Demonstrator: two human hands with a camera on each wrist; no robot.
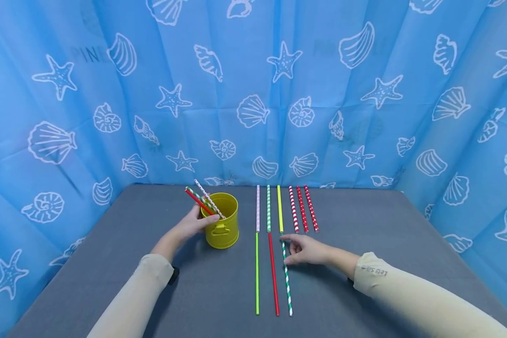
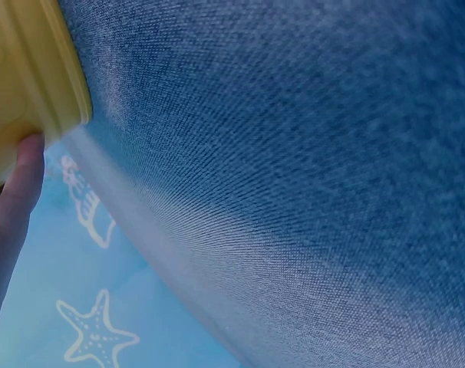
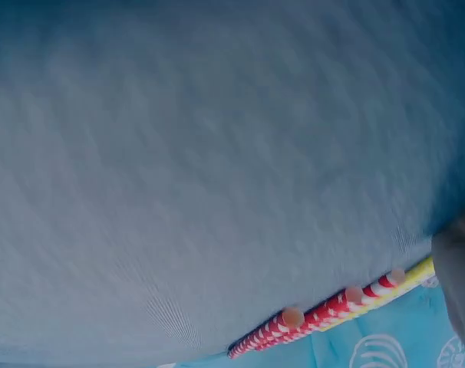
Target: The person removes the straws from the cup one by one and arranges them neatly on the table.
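Observation:
My left hand (image 1: 191, 224) grips a small yellow bucket (image 1: 222, 237) by its left side, the thumb across the rim and the other fingers mostly hidden behind. In the left wrist view one finger presses against the yellow bucket (image 2: 25, 69). Several paper straws lean leftward in it, among them a red straw (image 1: 199, 202) and a white patterned straw (image 1: 203, 191). My right hand (image 1: 310, 250) is at a green-and-white striped straw (image 1: 287, 286) lying on the table. Its index fingertip rests near the straw's far end and the thumb touches lower down.
A lime green straw (image 1: 257, 274) and a red straw (image 1: 274, 277) lie left of the striped one. Behind them lies a row with pink, green-striped, yellow (image 1: 280, 209) and red-and-white straws (image 1: 302, 209). A blue shell-patterned curtain (image 1: 253, 136) borders the grey table (image 1: 152, 300).

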